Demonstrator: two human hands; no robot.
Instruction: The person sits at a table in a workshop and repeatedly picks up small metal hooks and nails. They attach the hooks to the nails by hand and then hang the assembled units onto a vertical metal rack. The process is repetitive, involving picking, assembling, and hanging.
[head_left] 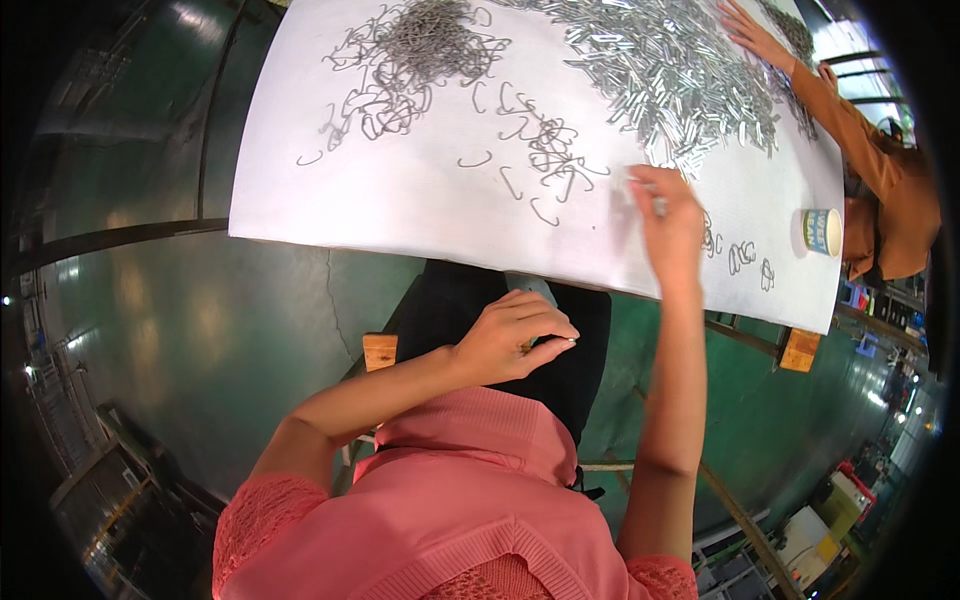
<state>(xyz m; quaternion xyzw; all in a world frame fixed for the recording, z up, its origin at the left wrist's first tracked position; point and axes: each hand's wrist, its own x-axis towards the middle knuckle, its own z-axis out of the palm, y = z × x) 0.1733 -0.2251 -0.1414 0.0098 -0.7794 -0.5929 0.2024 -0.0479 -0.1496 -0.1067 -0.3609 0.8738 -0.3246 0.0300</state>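
Note:
My left hand (520,337) is over my lap, below the table edge. Its thumb and fingers are pinched together, with a small shiny tip showing between them that I cannot identify. Above the white tabletop, my right hand (668,205) is slightly blurred, its thumb and forefinger drawn together; what they hold, if anything, is unclear. Just beyond it spreads a big heap of short shiny metal tubes (670,85). Left of this hand lies a loose scatter of bent wire hooks (550,145). Several small wire pieces (740,256) rest to its right, near the front edge.
A denser pile of wire hooks (425,45) covers the far left of the white table (330,205). A paper cup (822,232) stands near the right edge. At the far right, another person's hand (755,38) reaches over the tubes.

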